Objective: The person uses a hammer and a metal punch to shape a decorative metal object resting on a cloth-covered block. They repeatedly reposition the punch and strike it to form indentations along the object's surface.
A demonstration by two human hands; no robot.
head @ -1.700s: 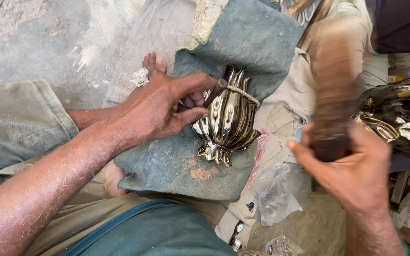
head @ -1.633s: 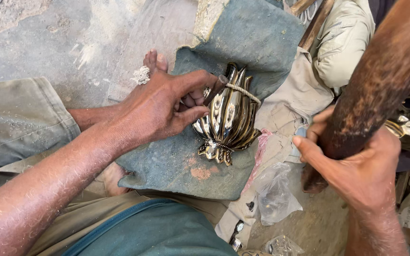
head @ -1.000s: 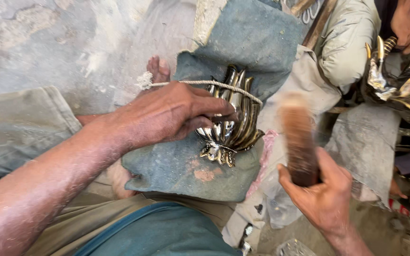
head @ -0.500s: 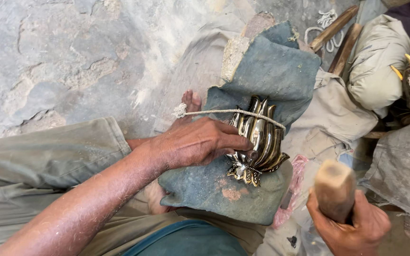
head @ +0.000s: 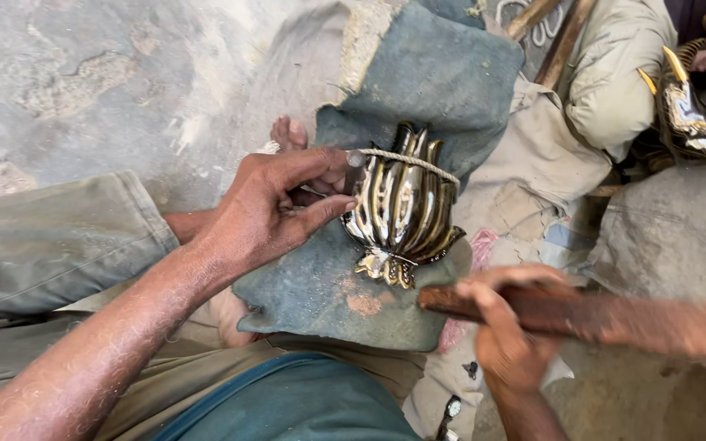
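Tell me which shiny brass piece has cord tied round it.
The fluted brass piece on the blue-grey cloth, touched by the left hand. A pale cord crosses its upper part. The other brass piece, top right, shows no cord.

We observe the left hand (head: 275, 208) steadying a shiny ribbed brass piece (head: 402, 208), bound with a cord (head: 414, 161), on a blue-grey cloth pad (head: 328, 286). Our right hand (head: 504, 327) grips a dark wooden stick (head: 582, 310) just beside the pad.
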